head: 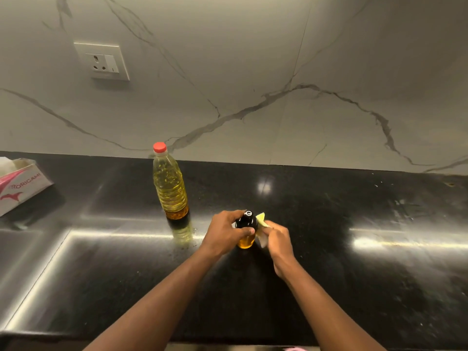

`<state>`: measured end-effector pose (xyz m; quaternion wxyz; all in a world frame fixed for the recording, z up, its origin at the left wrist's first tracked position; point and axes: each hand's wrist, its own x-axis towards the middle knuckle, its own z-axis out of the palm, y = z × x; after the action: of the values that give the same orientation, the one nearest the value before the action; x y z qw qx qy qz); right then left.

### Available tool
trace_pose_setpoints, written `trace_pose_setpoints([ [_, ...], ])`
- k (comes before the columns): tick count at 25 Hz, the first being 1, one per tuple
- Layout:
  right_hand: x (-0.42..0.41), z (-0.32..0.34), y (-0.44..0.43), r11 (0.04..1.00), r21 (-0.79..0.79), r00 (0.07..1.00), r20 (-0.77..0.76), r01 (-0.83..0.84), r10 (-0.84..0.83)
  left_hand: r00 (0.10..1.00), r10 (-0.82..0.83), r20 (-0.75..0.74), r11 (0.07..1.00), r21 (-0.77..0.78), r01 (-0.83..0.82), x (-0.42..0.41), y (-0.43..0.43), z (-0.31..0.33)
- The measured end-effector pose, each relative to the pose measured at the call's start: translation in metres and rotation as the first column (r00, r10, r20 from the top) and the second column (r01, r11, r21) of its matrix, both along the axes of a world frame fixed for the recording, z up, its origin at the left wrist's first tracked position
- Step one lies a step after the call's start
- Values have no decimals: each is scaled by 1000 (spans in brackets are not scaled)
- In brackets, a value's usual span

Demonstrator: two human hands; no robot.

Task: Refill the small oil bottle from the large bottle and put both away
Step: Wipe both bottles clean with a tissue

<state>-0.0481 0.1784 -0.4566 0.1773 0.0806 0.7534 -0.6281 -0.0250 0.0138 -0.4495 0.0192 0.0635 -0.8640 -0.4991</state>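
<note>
The small oil bottle (246, 239) stands upright on the black countertop (329, 274), with a black top and amber oil below. My left hand (224, 233) wraps around its black top from the left. Against the bottle's right side, my right hand (277, 240) presses a crumpled, oil-stained tissue (262, 228). The large oil bottle (170, 183) stands upright behind and to the left, red cap on, mostly full of yellow oil, and neither hand touches it.
A pink and white tissue box (21, 186) lies at the far left of the counter. A marble wall with a socket (102, 60) rises behind. Smudges mark the counter at the right (402, 206).
</note>
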Motion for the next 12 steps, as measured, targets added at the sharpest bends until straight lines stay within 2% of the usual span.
trace_pose_setpoints([
  [3,19,9,-5,990,-82,993,-5,116,-116,990,-126,69,992,-9,127,-9,-14,4],
  [7,46,-7,-17,965,-93,970,19,245,-244,925,-293,244,956,95,278,-26,-32,16],
  [10,44,-4,-17,942,-115,948,-7,315,-318,961,-207,182,978,51,201,-21,-27,4],
  [12,33,3,-10,963,-44,955,-126,265,-269,993,-79,86,997,12,78,-12,-19,-9],
])
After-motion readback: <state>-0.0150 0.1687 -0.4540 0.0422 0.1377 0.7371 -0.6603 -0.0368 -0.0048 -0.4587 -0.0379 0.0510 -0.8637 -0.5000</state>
